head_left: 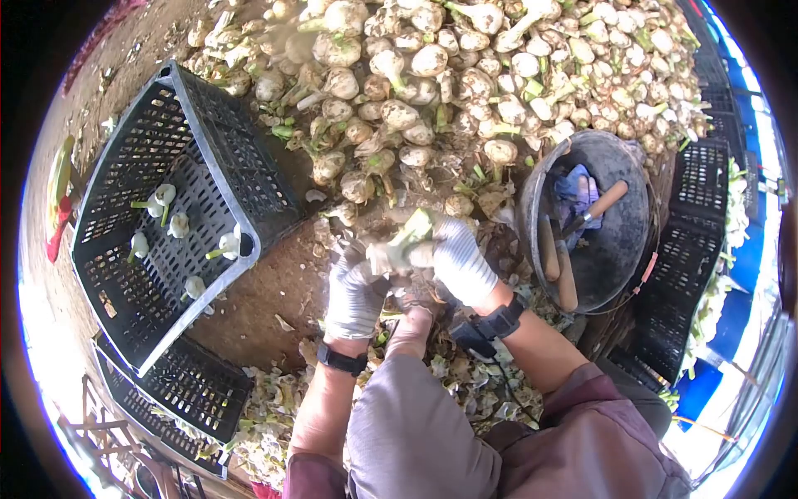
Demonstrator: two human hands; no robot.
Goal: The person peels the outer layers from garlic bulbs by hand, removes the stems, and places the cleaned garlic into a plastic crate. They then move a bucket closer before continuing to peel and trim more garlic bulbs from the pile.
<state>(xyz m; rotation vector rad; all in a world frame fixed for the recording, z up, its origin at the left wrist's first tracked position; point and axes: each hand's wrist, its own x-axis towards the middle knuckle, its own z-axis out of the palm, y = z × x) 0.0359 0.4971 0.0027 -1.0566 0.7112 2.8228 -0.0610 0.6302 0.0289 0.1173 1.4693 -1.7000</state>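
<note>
Between my two hands is a garlic bulb [384, 259] with a thick, pale green cut stem, blurred at its edges. My left hand [353, 293], in a striped, dirt-stained glove, has its fingers closed around the bulb's lower left side. From the right, my right hand [460, 259], also gloved, grips near the stem with fingers bent. Part of the bulb is hidden by the fingers. A large heap of soil-covered garlic bulbs [428, 62] spreads just beyond both hands.
At left, a black plastic crate [241, 137] holds several cleaned garlic bulbs; another crate [195, 391] lies below it. A black bucket [619, 249] at right contains wooden-handled tools [568, 279] and a blue cloth [578, 187]. Peeled skins [274, 407] litter the ground around my legs.
</note>
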